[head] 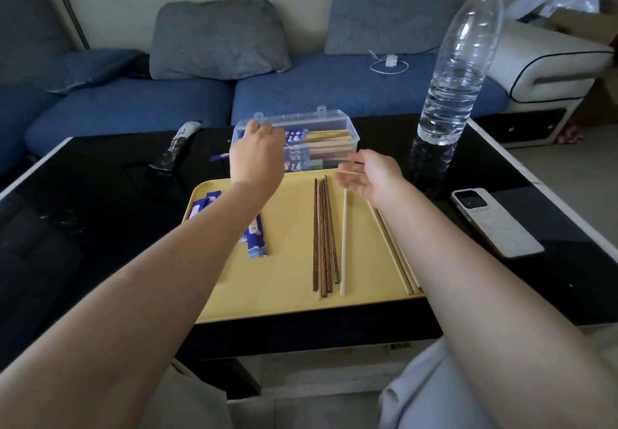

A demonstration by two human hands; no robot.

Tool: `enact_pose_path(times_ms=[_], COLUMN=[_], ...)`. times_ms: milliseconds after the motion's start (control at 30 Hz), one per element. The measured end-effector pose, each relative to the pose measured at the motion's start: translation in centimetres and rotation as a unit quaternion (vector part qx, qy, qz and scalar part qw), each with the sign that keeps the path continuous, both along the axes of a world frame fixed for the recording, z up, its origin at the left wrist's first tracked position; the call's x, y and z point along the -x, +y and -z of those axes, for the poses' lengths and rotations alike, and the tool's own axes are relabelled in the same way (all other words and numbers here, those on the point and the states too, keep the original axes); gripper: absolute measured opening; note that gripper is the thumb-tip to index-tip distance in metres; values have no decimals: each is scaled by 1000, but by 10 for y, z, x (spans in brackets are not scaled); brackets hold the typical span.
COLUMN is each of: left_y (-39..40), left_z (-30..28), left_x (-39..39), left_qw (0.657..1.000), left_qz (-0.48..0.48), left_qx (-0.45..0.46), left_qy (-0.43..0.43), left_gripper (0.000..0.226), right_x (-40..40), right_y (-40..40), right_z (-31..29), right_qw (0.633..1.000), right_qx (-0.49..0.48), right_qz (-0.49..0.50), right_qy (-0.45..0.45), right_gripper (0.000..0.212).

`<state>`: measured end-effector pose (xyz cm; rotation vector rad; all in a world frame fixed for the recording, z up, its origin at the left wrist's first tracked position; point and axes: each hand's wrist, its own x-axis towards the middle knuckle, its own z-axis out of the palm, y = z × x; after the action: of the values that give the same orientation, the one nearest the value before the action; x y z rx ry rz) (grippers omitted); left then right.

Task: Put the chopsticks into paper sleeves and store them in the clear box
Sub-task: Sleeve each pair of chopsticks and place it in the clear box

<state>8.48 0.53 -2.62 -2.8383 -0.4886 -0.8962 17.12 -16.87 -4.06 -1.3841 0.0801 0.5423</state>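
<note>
**A:** why's the left hand (pixel 257 151) parked on the clear box (pixel 334 124)? Fingers are curled at the lid edge, I can't tell if it's gripping.

**B:** probably steadying it. Right hand (pixel 371 174) hangs loose, holding nothing. Sleeved pairs already sit inside; brown chopsticks (pixel 322 234) and blue sleeves (pixel 255 238) wait on the yellow tray (pixel 284 281).

**A:** any readable text?

**B:** nope, too small.
</note>
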Motion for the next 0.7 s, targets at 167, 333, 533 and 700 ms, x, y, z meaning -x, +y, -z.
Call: enact_pose_path(times_ms=[167,333,533,700], left_y=[6,5,6,10], left_z=[-8,3,13,16], left_x=[-40,-68,-73,-68], left_qw=[999,996,993,991], left_qz=[-12,-36,-63,-46], left_qx=[23,14,23,87], left_qy=[43,76,101,92], left_gripper=[23,24,23,27], right_x=[-9,-14,-18,-17], right_y=[1,4,6,8], right_z=[6,11,15,16], right_qw=[999,999,998,997], right_qx=[33,52,65,76], right_qz=[2,6,3,6], right_qy=[6,7,2,4], right_gripper=[22,20,22,23])
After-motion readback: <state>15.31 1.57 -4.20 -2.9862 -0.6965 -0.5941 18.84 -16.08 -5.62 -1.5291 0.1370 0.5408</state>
